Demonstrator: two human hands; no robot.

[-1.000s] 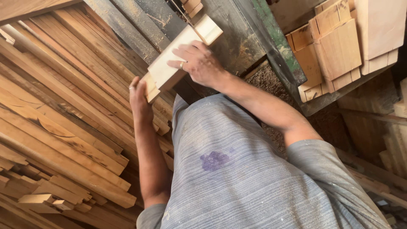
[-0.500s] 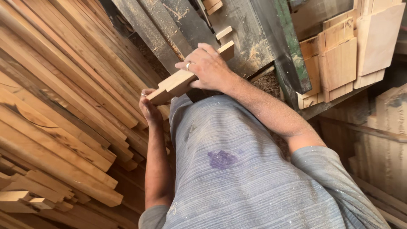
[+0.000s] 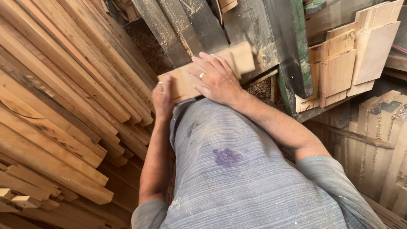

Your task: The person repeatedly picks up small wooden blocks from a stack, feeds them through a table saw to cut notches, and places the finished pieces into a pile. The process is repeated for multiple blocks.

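Largest thing I see: the stack of long planks (image 3: 63, 97) filling the frame's left side, laid side by side and running from upper left down to lower right. Next, the dark saw table (image 3: 254, 25) at top centre, dusted with sawdust, with a green-painted edge (image 3: 299, 46). Right of it, a ledge carries cut boards (image 3: 339, 68) stacked on edge (no true container in view; loose sawdust (image 3: 148, 44) lies in the gap between planks and table).

The wooden board (image 3: 203, 70) is pale, flat, rectangular, clean-cut at its far end. It lies at the table's near edge, just in front of my grey shirt (image 3: 237, 169). Its long axis runs from lower left up to upper right, far end pointing toward the table.

My right hand (image 3: 216, 78) lies flat on the board's top, fingers spread, ring visible. My left hand (image 3: 163, 95) clasps the board's near left end, fingers curled on it.
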